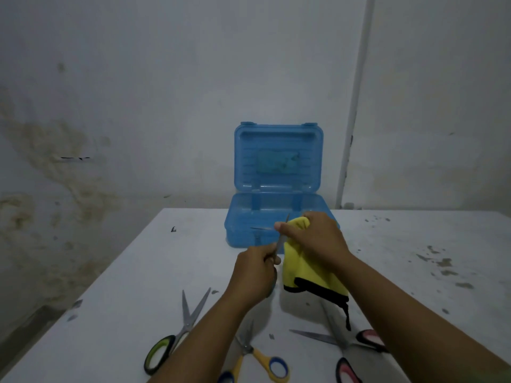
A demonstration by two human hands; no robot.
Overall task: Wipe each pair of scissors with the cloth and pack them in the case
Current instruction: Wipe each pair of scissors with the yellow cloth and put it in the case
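My left hand (255,268) grips a pair of scissors (282,236) by the handles, blades spread and pointing up toward the case. My right hand (312,234) holds a yellow cloth (298,268) with black trim bunched against one blade. Behind them stands a blue plastic case (276,208), lid upright and open. On the table near me lie three more pairs: green-handled scissors (179,330) at the left, yellow-and-blue-handled scissors (257,357) in the middle, red-and-black-handled scissors (345,344) at the right, partly under my right forearm.
The white table (138,272) has dark stains, mostly on its right side, and its left edge runs diagonally. A stained wall and a white pipe (351,120) stand right behind the table.
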